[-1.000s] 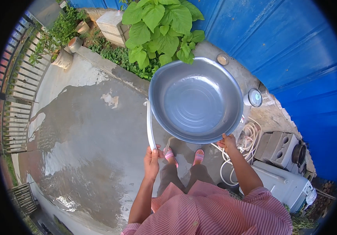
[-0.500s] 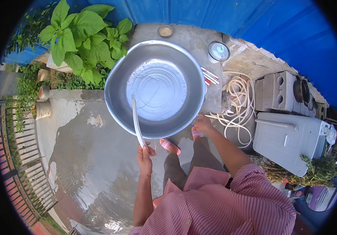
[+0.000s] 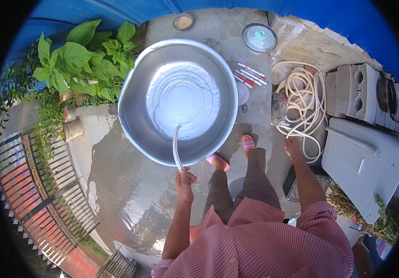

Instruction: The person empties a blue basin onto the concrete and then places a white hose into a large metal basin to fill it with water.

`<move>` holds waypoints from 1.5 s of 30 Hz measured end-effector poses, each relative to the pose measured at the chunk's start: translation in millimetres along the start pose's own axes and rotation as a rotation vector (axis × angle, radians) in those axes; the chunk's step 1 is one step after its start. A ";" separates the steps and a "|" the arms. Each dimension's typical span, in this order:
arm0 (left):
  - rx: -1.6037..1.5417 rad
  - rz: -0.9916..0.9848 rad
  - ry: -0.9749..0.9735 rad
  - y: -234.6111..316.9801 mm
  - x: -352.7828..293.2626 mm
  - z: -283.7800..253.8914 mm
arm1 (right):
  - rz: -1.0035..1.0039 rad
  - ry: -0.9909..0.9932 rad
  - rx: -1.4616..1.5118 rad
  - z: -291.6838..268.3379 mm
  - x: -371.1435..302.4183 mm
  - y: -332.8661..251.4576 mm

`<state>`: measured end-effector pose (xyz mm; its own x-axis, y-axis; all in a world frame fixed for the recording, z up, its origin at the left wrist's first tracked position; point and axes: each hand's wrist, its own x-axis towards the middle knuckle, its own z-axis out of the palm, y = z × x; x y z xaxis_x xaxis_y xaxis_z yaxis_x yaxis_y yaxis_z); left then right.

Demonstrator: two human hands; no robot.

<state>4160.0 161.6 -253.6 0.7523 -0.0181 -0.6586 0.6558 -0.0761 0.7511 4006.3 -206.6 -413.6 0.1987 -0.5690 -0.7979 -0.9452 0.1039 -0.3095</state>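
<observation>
A large round metal basin [image 3: 132, 125] sits at the front of a concrete slab, with rippled, shining water [image 3: 171, 99] in its bottom. My left hand [image 3: 185, 183] is closed around a pale hose [image 3: 176, 150] at the basin's near rim. The hose arches over that rim, and its end hangs inside the basin above the near part of the water. Behind my left hand a loop of the same pale tubing shows. To the right, my right hand [image 3: 292, 147] hangs apart from the basin with its fingers curled; nothing shows in it.
Coiled hose [image 3: 321, 99] lies right of the slab [image 3: 218, 32]. Several red and white pens [image 3: 251, 76], a lidded container [image 3: 259, 38] and a small bowl [image 3: 183, 21] rest there. Concrete blocks [image 3: 347, 92] and a grey bin [image 3: 366, 160] stand right. Leafy plants [image 3: 83, 65] crowd the left.
The view has shifted. My left hand has carried the hose's end rightward and nearer the basin's front. My right hand has moved right, away from the basin's rim.
</observation>
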 end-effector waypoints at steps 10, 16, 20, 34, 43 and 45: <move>-0.004 -0.023 0.153 -0.4 -20.6 31.1 | -0.421 0.202 -0.398 -5.1 89.1 -1.8; -0.043 -0.018 0.199 3.2 -32.2 34.1 | -0.352 0.067 -0.600 -10.4 72.8 -30.7; -0.052 -0.036 0.225 3.9 -38.7 35.9 | -0.402 0.028 -0.639 -7.0 81.4 -23.1; -0.067 -0.068 0.235 -9.5 -66.0 38.6 | -0.299 -0.015 -0.748 -1.7 47.7 -45.2; -0.087 -0.071 0.225 -21.0 -78.1 42.2 | -0.311 -0.109 -0.744 -0.1 55.7 -38.4; -0.088 -0.070 0.222 -21.6 -79.3 43.1 | -0.304 -0.136 -0.771 -1.0 61.4 -35.3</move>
<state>4083.5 121.8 -219.6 0.6938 0.2044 -0.6906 0.7026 0.0183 0.7113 4051.6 -246.0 -451.1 0.4558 -0.3736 -0.8079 -0.7482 -0.6524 -0.1204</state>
